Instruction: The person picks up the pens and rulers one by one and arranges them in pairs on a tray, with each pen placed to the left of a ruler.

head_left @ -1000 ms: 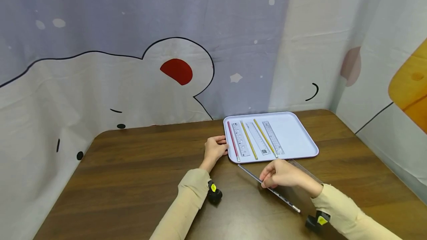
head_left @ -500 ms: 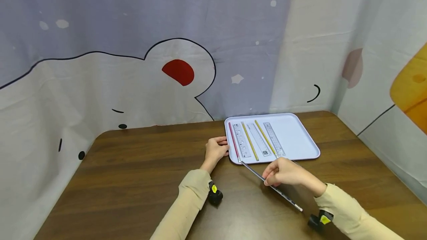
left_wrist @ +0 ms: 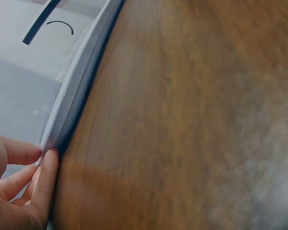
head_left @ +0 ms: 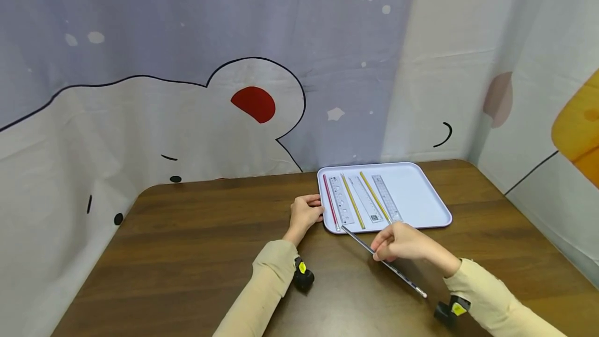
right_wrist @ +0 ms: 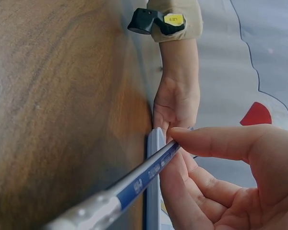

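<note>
My left hand (head_left: 304, 216) holds the left rim of a white tray (head_left: 427, 194). In the left wrist view, its thumb and fingers pinch that rim. My right hand (head_left: 406, 243) pinches a dark blue and silver pencil (right_wrist: 149, 173) between thumb and fingers, in front of the tray. The pencil slants, its eraser end toward me and its far end overlapping the tray's front-left rim. On the tray, a red pencil (head_left: 330, 199), two yellow pencils (head_left: 353, 200) and clear rulers (head_left: 366, 199) lie side by side in alternation. The right hand covers part of the front rim.
The tray stands on a brown wooden table (head_left: 210, 243), near its back edge. A printed curtain (head_left: 154, 134) hangs close behind and along the right side. Each wrist carries a small black camera (head_left: 304, 277).
My right hand has carried the blue and silver pencil slightly to the right, and its far end now overlaps the tray rim. The left hand keeps its hold on the tray.
</note>
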Action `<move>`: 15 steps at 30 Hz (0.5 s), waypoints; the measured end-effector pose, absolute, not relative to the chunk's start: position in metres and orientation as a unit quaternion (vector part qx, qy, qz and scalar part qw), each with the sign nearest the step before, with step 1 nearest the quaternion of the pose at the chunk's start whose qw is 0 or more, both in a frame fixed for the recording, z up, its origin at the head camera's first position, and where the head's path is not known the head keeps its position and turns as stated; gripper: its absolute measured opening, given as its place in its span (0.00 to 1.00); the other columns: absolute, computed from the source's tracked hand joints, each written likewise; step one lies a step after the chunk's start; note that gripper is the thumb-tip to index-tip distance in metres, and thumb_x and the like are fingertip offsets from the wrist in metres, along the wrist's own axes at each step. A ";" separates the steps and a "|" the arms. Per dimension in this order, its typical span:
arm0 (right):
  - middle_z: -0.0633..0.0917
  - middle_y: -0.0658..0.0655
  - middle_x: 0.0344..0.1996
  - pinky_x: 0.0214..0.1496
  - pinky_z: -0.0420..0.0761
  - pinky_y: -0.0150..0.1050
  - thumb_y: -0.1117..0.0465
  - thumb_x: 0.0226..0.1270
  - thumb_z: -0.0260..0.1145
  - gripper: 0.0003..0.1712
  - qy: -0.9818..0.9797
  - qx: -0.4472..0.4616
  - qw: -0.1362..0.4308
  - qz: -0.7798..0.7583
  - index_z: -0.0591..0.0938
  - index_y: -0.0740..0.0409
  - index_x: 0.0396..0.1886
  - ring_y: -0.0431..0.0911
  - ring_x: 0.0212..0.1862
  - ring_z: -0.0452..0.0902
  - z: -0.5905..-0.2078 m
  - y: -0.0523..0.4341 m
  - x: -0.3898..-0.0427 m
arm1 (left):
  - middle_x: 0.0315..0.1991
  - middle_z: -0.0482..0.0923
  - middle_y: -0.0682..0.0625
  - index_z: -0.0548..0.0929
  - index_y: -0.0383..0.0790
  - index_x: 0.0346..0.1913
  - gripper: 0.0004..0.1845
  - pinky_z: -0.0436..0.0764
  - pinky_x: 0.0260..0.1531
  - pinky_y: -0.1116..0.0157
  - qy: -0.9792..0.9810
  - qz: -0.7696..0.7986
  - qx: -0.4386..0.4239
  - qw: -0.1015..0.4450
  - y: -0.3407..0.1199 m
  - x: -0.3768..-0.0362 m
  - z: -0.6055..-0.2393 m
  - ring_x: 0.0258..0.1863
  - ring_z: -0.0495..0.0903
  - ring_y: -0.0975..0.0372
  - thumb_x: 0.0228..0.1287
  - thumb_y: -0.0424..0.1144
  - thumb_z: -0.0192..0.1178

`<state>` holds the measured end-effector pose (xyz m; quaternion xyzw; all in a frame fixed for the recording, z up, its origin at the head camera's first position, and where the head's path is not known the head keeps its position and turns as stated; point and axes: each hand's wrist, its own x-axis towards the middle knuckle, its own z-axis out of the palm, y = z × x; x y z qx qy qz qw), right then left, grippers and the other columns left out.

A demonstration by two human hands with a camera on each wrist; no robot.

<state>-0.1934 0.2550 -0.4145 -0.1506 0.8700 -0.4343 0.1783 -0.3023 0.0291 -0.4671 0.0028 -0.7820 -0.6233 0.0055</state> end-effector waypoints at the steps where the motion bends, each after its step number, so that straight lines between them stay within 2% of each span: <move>1: 0.87 0.55 0.25 0.31 0.86 0.34 0.64 0.48 0.70 0.13 0.869 -0.151 0.178 -0.436 0.84 0.69 0.34 0.39 0.27 0.78 -0.414 0.255 -0.194 | 0.40 0.85 0.39 0.84 0.31 0.50 0.19 0.87 0.25 0.67 -0.782 -0.623 0.003 0.006 0.029 -0.302 -0.467 0.27 0.82 0.63 0.52 0.24 0.63; 15: 0.87 0.56 0.26 0.34 0.87 0.38 0.65 0.49 0.69 0.15 0.865 -0.138 0.182 -0.446 0.83 0.72 0.35 0.39 0.28 0.79 -0.407 0.260 -0.201 | 0.40 0.86 0.39 0.84 0.30 0.49 0.19 0.87 0.24 0.67 -0.782 -0.623 0.001 0.013 0.030 -0.304 -0.469 0.27 0.82 0.62 0.51 0.24 0.62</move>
